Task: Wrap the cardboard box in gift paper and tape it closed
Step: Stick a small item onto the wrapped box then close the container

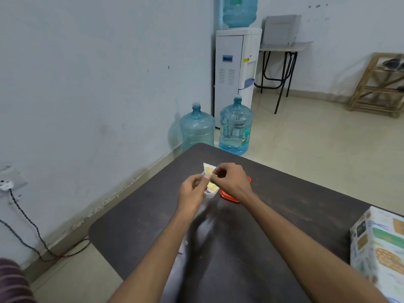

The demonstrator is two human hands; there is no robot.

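Near right, the wrapped box point(380, 254) in patterned gift paper is sitting on the dark bench point(135, 237), running off the frame edge. Further out, both hands are meeting mid-bench: the left hand point(192, 189) and right hand point(231, 179) are each pinching something small between fingertips, too tiny to make out, possibly tape. They are covering part of a white and yellow item point(210, 171) and a red object point(227, 196). Beyond the bench, water jugs point(235, 127) are standing on the floor.
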